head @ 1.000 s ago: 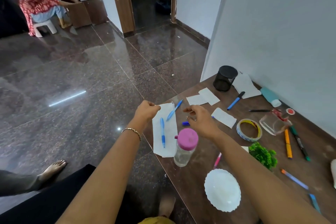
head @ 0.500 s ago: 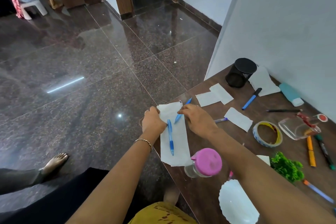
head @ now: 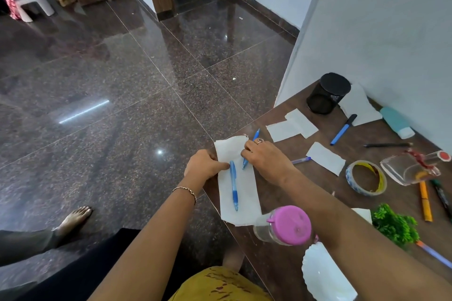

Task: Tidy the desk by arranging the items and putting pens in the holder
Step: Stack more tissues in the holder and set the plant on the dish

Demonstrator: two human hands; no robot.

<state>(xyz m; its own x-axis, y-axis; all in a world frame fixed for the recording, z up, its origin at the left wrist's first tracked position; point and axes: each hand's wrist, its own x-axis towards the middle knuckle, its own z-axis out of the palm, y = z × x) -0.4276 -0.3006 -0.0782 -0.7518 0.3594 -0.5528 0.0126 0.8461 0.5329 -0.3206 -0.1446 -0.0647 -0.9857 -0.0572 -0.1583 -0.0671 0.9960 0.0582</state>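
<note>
A long white paper (head: 244, 203) lies at the desk's left edge with a blue pen (head: 234, 188) on it. My left hand (head: 204, 165) has curled fingers pinching that pen's upper end at the paper's edge. My right hand (head: 265, 159) covers a second blue pen (head: 256, 134) that crosses the paper's top, and its fingers pinch the pen. The black mesh holder (head: 327, 93) stands at the far corner by the wall. More pens lie apart: a blue marker (head: 342, 129), a black pencil (head: 387, 145), a purple pen (head: 300, 160), an orange marker (head: 425, 203).
On the brown desk (head: 281, 259) are paper slips (head: 291, 126), a tape roll (head: 365, 177), a tipped glass jar (head: 411, 168), a pink-lidded bottle (head: 286, 225), a white plate (head: 325, 276), a green plant (head: 393, 225) and a teal bottle (head: 396, 121). The wall is on the right, the floor on the left.
Both hands came down from above the desk onto the long paper. The left hand's fingers shifted from the paper's edge to the pen's end, and the right hand settled over the second pen.
</note>
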